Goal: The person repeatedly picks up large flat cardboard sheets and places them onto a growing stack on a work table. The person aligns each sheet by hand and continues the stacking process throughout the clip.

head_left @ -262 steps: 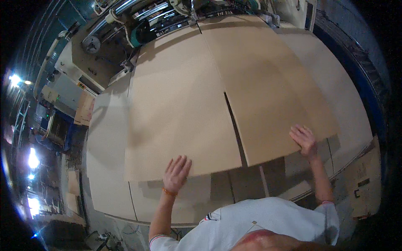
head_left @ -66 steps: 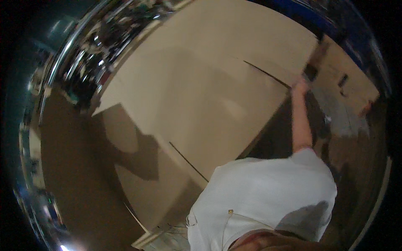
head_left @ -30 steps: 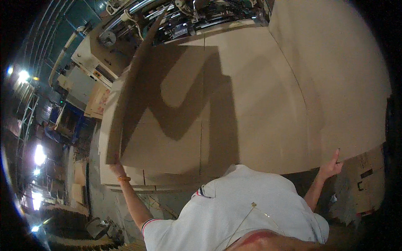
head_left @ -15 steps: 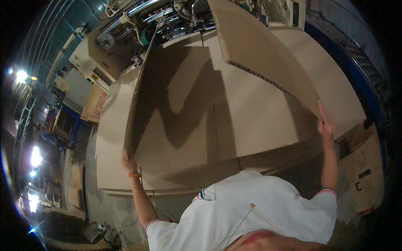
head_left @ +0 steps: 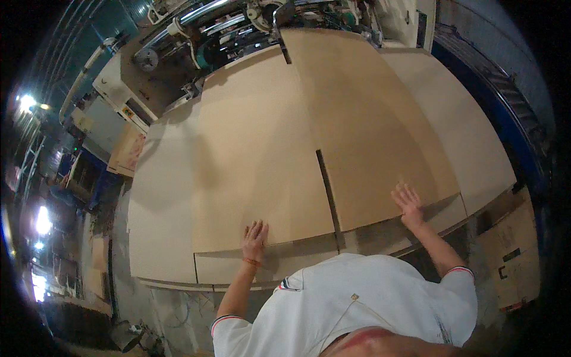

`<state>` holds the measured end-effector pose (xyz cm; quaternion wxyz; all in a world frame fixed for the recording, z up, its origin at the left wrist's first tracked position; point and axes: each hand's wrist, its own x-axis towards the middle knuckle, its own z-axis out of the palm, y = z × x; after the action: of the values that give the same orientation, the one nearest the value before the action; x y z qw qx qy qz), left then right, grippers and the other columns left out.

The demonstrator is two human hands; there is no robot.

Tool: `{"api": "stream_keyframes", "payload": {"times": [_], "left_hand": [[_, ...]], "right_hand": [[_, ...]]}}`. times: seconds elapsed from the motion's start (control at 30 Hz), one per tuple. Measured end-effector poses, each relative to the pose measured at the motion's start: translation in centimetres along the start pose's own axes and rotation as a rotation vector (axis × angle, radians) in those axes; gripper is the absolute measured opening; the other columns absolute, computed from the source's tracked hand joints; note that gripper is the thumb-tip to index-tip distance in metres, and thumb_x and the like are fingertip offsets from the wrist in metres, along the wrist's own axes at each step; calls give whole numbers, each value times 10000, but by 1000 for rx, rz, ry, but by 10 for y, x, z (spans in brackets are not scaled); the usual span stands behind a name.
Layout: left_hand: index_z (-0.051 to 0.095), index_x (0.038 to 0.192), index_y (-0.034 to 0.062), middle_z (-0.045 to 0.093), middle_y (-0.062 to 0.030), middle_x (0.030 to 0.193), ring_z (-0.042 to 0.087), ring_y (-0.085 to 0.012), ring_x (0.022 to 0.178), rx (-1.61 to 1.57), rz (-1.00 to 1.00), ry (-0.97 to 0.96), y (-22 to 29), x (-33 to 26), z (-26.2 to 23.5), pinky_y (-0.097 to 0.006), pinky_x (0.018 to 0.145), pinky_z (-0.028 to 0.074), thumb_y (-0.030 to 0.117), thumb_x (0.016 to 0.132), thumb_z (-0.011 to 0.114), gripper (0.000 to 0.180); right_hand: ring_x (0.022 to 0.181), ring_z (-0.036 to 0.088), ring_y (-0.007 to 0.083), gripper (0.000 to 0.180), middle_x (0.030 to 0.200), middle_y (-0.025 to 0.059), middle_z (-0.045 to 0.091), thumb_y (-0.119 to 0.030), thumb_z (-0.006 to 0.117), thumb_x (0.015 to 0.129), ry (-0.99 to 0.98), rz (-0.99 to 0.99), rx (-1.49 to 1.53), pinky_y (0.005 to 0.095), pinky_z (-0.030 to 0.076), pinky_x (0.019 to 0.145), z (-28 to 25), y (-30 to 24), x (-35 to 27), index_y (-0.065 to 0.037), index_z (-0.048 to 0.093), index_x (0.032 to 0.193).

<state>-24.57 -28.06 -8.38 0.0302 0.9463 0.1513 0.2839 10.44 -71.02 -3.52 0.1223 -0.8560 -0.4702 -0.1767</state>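
Fingers slightly parted on the left hand (head_left: 255, 237), spread wider on the right hand (head_left: 409, 207), palms down.
They rest near the closer edge of a slotted cardboard blank (head_left: 256, 149), either side of its slot (head_left: 326, 187), probably to keep both panels level; paler cardboard sheets (head_left: 162, 196) beneath seem to support it, beside a roller machine (head_left: 223, 28).

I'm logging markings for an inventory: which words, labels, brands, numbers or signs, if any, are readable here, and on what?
Folded cardboard sheet: no print shows.
Carton at right: dark printed marks; no readable word.
Cardboard piece at left: reddish marks, too blurred.
Machine: small yellow label, too small.
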Motion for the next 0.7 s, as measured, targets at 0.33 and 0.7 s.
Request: {"api": "stream_keyframes", "payload": {"times": [0.33,0.7], "left_hand": [[640,1190,188,585,-55,1273,560,-257,1159,66,8,-98,16,15,-18,-473,1040,376,103,827,605,374],[650,1155,185,620,2,1222,589,-189,1134,169,225,30,-24,96,-71,-417,985,450,144,838,648,320]], "right_hand": [[1336,389,303,656,1444,53,437,2,660,682,-104,42,-28,542,297,1087,20,-14,-2,-198,566,1300],[1123,598,304,328,1187,93,646,-54,586,781,116,-265,64,444,493,932,-52,21,86,-78,669,1097]]}}
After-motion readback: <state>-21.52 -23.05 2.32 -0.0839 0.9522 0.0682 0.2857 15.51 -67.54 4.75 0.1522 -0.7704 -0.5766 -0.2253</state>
